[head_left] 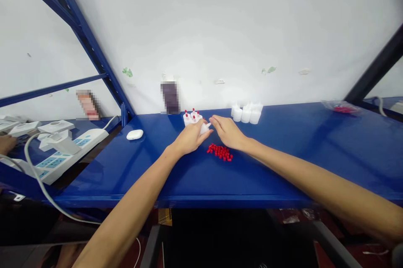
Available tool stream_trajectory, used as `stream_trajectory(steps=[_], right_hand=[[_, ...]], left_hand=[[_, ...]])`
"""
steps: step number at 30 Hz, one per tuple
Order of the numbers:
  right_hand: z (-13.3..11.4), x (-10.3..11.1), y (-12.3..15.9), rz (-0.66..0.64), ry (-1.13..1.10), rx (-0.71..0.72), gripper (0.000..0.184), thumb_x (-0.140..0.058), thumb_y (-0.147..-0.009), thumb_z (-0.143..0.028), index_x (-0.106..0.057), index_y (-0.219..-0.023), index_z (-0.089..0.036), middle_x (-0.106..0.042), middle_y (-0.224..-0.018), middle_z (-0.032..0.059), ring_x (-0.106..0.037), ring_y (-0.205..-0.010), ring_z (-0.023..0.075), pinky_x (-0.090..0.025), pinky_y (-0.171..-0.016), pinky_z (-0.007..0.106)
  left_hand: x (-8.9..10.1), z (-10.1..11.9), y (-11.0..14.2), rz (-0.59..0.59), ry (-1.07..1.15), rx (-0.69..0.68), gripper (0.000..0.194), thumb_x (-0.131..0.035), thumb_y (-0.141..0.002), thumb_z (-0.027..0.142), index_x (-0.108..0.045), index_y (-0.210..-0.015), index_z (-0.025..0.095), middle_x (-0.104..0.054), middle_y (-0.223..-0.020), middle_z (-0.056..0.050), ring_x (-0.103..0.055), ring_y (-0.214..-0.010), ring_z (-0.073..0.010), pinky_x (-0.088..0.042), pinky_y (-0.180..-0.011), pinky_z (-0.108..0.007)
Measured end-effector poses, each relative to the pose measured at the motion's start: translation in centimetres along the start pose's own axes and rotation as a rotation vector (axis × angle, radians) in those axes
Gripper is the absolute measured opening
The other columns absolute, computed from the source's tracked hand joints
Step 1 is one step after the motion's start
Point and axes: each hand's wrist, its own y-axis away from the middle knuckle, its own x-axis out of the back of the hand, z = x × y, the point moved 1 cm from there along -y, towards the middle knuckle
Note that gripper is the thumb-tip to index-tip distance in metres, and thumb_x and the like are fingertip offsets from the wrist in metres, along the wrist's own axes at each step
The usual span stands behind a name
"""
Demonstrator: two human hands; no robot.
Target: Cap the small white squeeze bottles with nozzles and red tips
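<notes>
A person works with two bare hands at a shiny blue worktop (299,134) in front of a white wall (252,29). The left hand (189,139) has its grip closed around a small white plastic bottle with a thin pointed tip (204,128). The bottle leans, and its tip points up toward the right hand (229,131). The right hand's grip is nearly closed, with the fingers bunched together right by the tip. It is too small to tell if those fingers hold a little cap or touch the tip. Just behind the left hand is a small bunch of white bottles with red tops (188,120), standing up close together. On the worktop, nearer the person and below the gap between the hands, lies a loose pile of tiny bright red caps (220,152). Past the right hand, near the wall, stands a group of plain white bottles (246,114), packed side by side. Well to the left of the left hand lies a smooth white rounded case (134,134). Far over on the right, near the wall, is a clear crinkly plastic bag with something red inside (343,109).
</notes>
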Motion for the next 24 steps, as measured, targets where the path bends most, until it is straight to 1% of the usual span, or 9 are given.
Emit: stream_trajectory(steps=[3,6,8,10,14,16,20,22,24], right_hand=[[-0.3,-0.3,-0.4,-0.074,0.021,0.038,0.034,-0.028,-0.104,-0.033,-0.046,-0.077,-0.022,-0.061,-0.075,0.0038,-0.055,-0.068,0.0176,-0.036,-0.067,0.030],[0.0,0.0,-1.2,-0.174,0.033,0.080,0.034,-0.031,-0.104,-0.033,-0.047,-0.075,-0.021,-0.060,-0.073,0.0028,-0.053,-0.066,0.0164,-0.036,-0.066,0.029],[0.3,0.9,-2.5,-0.138,0.034,0.062,0.036,-0.031,-0.104,-0.033,-0.047,-0.074,-0.021,-0.060,-0.073,0.0026,-0.052,-0.066,0.0156,-0.035,-0.065,0.029],[0.6,2.1,-4.2,-0.069,0.083,0.042,0.037,-0.032,-0.103,-0.032,-0.047,-0.072,-0.021,-0.059,-0.072,0.0032,-0.052,-0.066,0.0155,-0.034,-0.064,0.029],[0.9,3.4,-7.5,-0.247,0.305,0.129,0.040,-0.039,-0.101,-0.029,-0.052,-0.065,-0.019,-0.059,-0.066,0.0060,-0.053,-0.063,0.0172,-0.034,-0.065,0.032],[0.8,3.0,-8.4,-0.350,0.396,0.148,0.039,-0.043,-0.100,-0.029,-0.059,-0.066,-0.019,-0.063,-0.067,0.0089,-0.057,-0.064,0.0196,-0.035,-0.065,0.033],[0.2,1.3,-9.1,-0.520,0.467,0.084,0.036,-0.048,-0.098,-0.031,-0.068,-0.072,-0.016,-0.067,-0.069,0.0119,-0.061,-0.063,0.0217,-0.036,-0.061,0.033],[0.1,0.8,-9.0,-0.532,0.461,0.063,0.040,-0.046,-0.100,-0.035,-0.070,-0.074,-0.016,-0.066,-0.067,0.0116,-0.061,-0.062,0.0215,-0.036,-0.060,0.033],[0.1,1.0,-8.6,-0.481,0.436,0.054,0.045,-0.042,-0.101,-0.041,-0.070,-0.078,-0.016,-0.065,-0.066,0.0111,-0.061,-0.064,0.0214,-0.036,-0.061,0.032]], left_hand=[[0.3,-0.2,0.1,-0.018,-0.065,0.006,0.041,-0.045,-0.098,0.046,-0.053,-0.122,0.014,-0.070,-0.096,-0.014,-0.067,-0.087,-0.0264,-0.048,-0.076,-0.033],[0.8,-1.1,0.3,-0.061,-0.068,-0.004,0.039,-0.049,-0.096,0.048,-0.056,-0.118,0.017,-0.071,-0.098,-0.012,-0.068,-0.087,-0.0257,-0.048,-0.076,-0.031],[1.4,-1.9,0.4,0.009,-0.033,0.034,0.038,-0.048,-0.096,0.048,-0.057,-0.119,0.019,-0.071,-0.100,-0.009,-0.068,-0.087,-0.0232,-0.048,-0.077,-0.030],[2.1,-2.8,0.5,0.128,-0.028,0.115,0.037,-0.047,-0.097,0.047,-0.058,-0.120,0.020,-0.072,-0.102,-0.007,-0.067,-0.087,-0.0214,-0.048,-0.078,-0.029],[3.0,-3.9,0.7,0.282,-0.089,0.233,0.039,-0.046,-0.097,0.047,-0.059,-0.119,0.018,-0.072,-0.096,-0.007,-0.066,-0.084,-0.0212,-0.047,-0.078,-0.029],[3.2,-3.9,0.8,0.300,-0.098,0.229,0.039,-0.046,-0.097,0.046,-0.059,-0.119,0.017,-0.071,-0.092,-0.006,-0.066,-0.081,-0.0208,-0.046,-0.077,-0.029],[3.2,-3.4,0.8,0.302,-0.095,0.219,0.036,-0.046,-0.097,0.044,-0.060,-0.116,0.018,-0.071,-0.087,-0.005,-0.064,-0.077,-0.0194,-0.045,-0.074,-0.028],[3.1,-3.2,0.8,0.294,-0.084,0.217,0.035,-0.046,-0.096,0.045,-0.060,-0.114,0.018,-0.070,-0.086,-0.004,-0.064,-0.076,-0.0187,-0.044,-0.072,-0.027],[3.0,-3.2,0.8,0.282,-0.062,0.219,0.034,-0.045,-0.096,0.046,-0.060,-0.111,0.018,-0.069,-0.082,-0.003,-0.062,-0.072,-0.0176,-0.043,-0.069,-0.027]])
